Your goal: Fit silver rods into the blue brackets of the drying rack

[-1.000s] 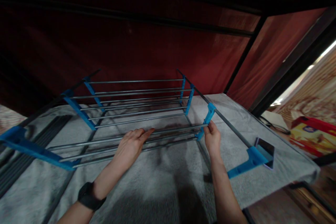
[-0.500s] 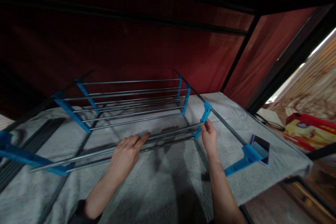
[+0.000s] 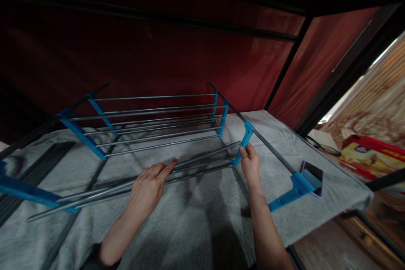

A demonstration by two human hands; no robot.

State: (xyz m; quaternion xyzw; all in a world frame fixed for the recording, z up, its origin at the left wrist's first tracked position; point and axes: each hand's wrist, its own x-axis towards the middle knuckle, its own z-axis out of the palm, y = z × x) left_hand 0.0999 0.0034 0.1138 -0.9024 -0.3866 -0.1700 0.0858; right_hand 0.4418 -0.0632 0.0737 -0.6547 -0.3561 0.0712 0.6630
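Observation:
A rack of grey metal rods and blue plastic brackets lies on a grey fleece cover. My left hand rests over the nearest bundle of rods, fingers stretched forward along them. My right hand pinches the blue bracket at the rods' right end, where it joins a long grey side rail. The left ends of the near rods sit loose, sloping down past the blue bracket on the left.
A dark phone lies on the cover beside another blue bracket at the right. A red and yellow box sits lower right. Dark red fabric walls with black frame poles close off the back.
The near rods have swung down at their left ends, coming away from the left bracket. My left hand slid back toward me with them; the right hand stayed on its bracket.

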